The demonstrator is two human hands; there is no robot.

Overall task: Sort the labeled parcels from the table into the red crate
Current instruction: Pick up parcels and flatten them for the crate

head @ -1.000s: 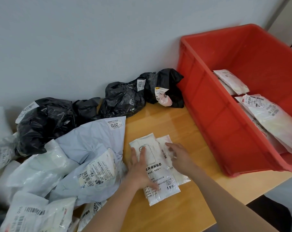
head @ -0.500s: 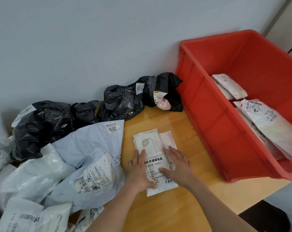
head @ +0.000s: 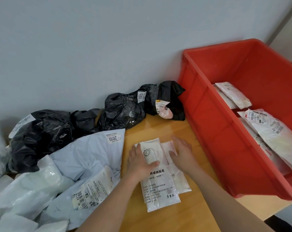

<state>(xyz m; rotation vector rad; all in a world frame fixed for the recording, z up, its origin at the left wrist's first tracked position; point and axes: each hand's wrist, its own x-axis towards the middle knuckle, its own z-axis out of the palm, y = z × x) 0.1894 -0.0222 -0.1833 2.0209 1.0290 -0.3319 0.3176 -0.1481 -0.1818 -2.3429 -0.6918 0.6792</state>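
Note:
Two flat white printed pouches lie stacked on the wooden table (head: pixel 160 126). My left hand (head: pixel 139 162) rests on the top pouch (head: pixel 160 186), fingers along its left edge and thumb laid across its face. My right hand (head: pixel 182 153) presses flat on the lower pouch (head: pixel 183 183), which pokes out to the right. Just right of my hands stands the red crate (head: pixel 215 139). It holds several white labeled parcels, one large (head: pixel 275 136) and one smaller at the back (head: pixel 232 94).
Black bagged parcels (head: pixel 123 113) with white labels line the wall, and another one (head: pixel 41 134) sits further left. A light blue mailer (head: pixel 85 156) and several white parcels (head: pixel 33 186) are piled at the left. The table's front edge runs close below the crate.
Both hands have slid further up the two pouches, toward the wall. The pouches stay on the table. The view has tilted, so the crate sits lower in the frame.

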